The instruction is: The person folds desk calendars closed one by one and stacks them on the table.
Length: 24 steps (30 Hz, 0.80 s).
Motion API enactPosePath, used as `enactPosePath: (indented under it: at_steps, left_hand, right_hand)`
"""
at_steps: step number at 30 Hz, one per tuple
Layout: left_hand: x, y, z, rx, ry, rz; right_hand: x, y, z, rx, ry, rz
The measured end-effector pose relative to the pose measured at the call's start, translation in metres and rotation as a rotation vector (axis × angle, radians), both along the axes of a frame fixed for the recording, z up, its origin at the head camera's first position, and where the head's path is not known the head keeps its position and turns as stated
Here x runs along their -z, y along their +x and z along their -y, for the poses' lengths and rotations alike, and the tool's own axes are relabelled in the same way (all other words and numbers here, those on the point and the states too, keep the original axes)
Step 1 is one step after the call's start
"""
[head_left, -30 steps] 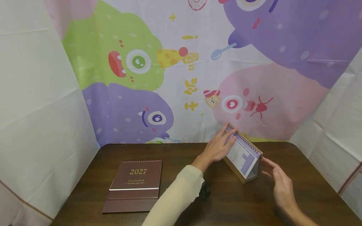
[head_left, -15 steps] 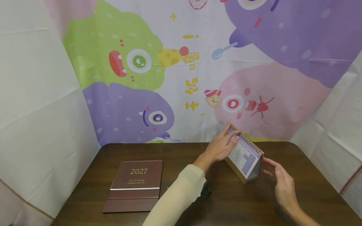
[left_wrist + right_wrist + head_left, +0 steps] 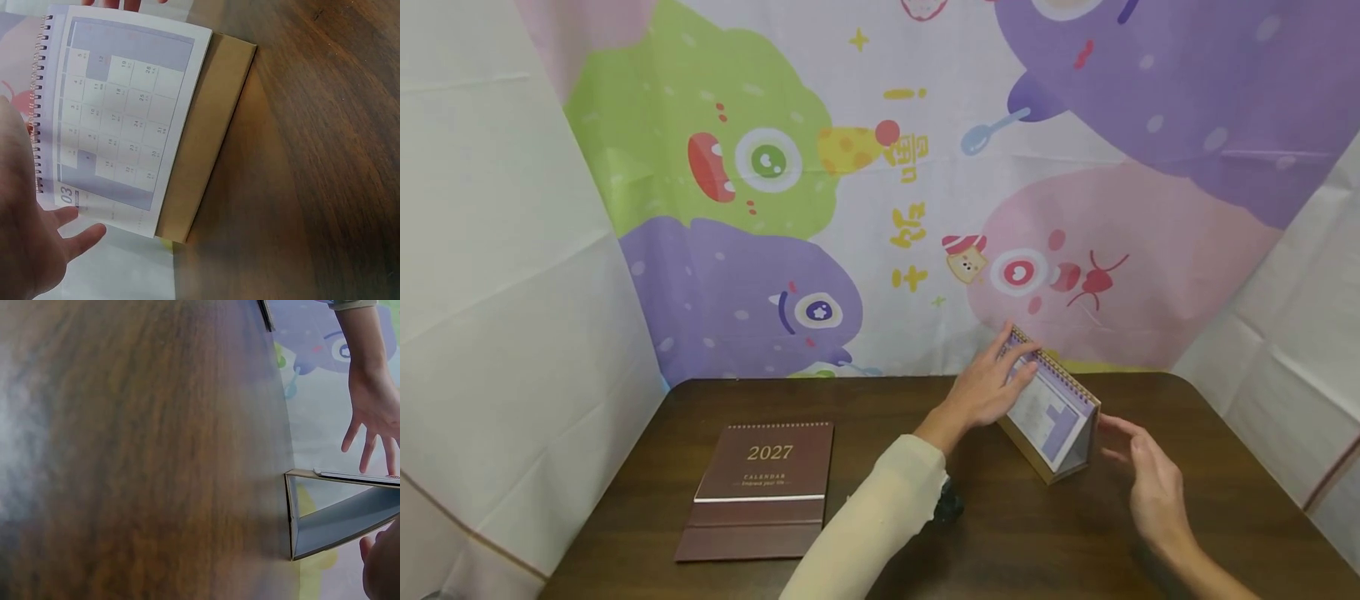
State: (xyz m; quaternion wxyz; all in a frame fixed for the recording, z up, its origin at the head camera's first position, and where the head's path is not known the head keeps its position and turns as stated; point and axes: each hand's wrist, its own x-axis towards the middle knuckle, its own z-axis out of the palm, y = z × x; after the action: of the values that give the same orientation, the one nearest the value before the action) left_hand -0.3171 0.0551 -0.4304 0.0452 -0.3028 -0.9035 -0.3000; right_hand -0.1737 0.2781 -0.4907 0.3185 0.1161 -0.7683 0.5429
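A purple-and-white spiral-bound desk calendar (image 3: pixel 1052 425) stands tent-like on a tan card base, angled on the right part of the table. Its page (image 3: pixel 115 115) shows "03" and a date grid in the left wrist view. My left hand (image 3: pixel 981 392) has its fingers spread, with fingertips at the coil along the top edge. From the other side, my right hand (image 3: pixel 1156 496) reaches in with fingers extended, tips right at the calendar's near side edge. The right wrist view shows the hollow triangular end (image 3: pixel 347 515) of the stand between both hands.
A brown desk calendar (image 3: pixel 767 483) marked "2027" sits on the left of the dark wood table (image 3: pixel 1022 550). Beside the left cuff, a small dark object (image 3: pixel 950 502) is partly hidden by the sleeve. A cartoon-printed cloth (image 3: pixel 820 208) hangs behind the table's back edge.
The calendar and both hands have shifted very slightly to the right. The way the hands lie about it is almost the same, and the brown calendar stays in place.
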Motion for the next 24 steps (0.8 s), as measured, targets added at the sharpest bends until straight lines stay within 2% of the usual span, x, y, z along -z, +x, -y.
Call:
enactPosePath:
  at_steps: [7, 18, 24]
  left_hand:
    - [-0.0002, 0.0004, 0.0007, 0.002, -0.006, 0.002]
    - [-0.0011, 0.0017, 0.0009, -0.004, -0.012, 0.009]
    - [-0.0008, 0.0009, 0.0003, -0.008, -0.008, 0.009]
  right_hand:
    - [-0.0022, 0.0026, 0.0010, 0.052, 0.035, 0.078]
    - [-0.0008, 0.0009, -0.0018, 0.080, 0.076, 0.097]
    - [-0.0028, -0.0004, 0.0002, 0.073, 0.064, 0.057]
